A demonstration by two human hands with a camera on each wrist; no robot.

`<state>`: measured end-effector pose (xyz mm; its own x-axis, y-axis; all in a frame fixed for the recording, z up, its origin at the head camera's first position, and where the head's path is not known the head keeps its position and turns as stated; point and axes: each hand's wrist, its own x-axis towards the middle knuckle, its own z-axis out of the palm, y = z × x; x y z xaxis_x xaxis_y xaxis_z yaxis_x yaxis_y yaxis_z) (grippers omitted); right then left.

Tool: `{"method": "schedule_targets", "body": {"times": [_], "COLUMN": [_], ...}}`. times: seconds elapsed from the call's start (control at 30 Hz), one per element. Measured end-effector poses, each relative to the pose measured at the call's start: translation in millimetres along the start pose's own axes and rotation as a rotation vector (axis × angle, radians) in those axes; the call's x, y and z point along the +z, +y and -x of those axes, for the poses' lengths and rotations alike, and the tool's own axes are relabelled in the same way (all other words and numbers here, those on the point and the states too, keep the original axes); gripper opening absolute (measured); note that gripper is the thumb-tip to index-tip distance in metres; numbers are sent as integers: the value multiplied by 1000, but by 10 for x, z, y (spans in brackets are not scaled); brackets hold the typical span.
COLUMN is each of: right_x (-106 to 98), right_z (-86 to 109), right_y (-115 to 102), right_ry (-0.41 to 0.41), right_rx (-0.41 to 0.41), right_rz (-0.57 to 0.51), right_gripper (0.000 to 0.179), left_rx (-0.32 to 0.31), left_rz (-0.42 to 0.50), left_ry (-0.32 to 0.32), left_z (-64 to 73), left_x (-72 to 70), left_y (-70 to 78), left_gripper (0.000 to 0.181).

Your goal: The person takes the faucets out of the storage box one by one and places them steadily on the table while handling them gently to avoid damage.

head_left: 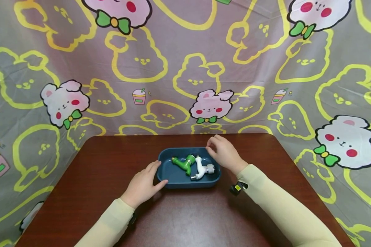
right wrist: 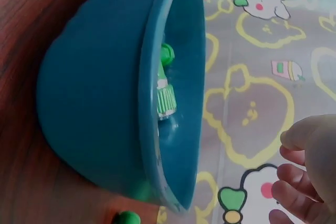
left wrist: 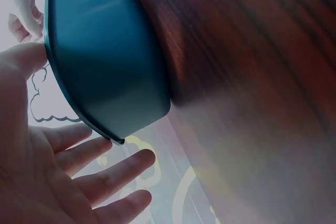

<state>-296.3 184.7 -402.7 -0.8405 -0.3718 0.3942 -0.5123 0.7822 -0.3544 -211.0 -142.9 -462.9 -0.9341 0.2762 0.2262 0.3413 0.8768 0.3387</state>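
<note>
A dark blue plastic basin [head_left: 185, 184] sits on the table. Inside it lie a green tap [head_left: 182, 165] and, to its right, a white tap [head_left: 200, 168] with a silver knob. My left hand [head_left: 143, 184] is at the basin's left end, its fingers spread and fairly straight; in the left wrist view the thumb [left wrist: 31, 56] meets the rim. Above the basin's back right corner is my right hand [head_left: 224, 152], its fingers loosely bent with nothing visible in them. The right wrist view shows that hand [right wrist: 310, 169] apart from the rim.
Dark reddish-brown wood makes up the table [head_left: 105, 164]. A patterned cloth [head_left: 179, 68] with rabbit faces hangs behind and at both sides. Beyond the basin, a small green thing [right wrist: 127, 217] shows at the bottom of the right wrist view; its kind is unclear.
</note>
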Motion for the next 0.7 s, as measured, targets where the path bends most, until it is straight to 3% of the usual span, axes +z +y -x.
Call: {"method": "schedule_targets", "body": {"times": [0.33, 0.57, 0.7], "right_x": [144, 222, 240], "right_z": [-18, -47, -57], "right_y": [-101, -141, -172], "right_ry": [-82, -146, -195], "right_rx": [-111, -210, -226], "right_rz": [63, 133, 137], "right_gripper": [13, 24, 32], "left_rx": [7, 9, 8], "left_rz": [0, -3, 1], "left_ry": [2, -1, -1], "left_z": [-1, -2, 4], "left_x": [7, 9, 3], "left_y": [-5, -12, -9], "left_gripper": [83, 83, 83]}}
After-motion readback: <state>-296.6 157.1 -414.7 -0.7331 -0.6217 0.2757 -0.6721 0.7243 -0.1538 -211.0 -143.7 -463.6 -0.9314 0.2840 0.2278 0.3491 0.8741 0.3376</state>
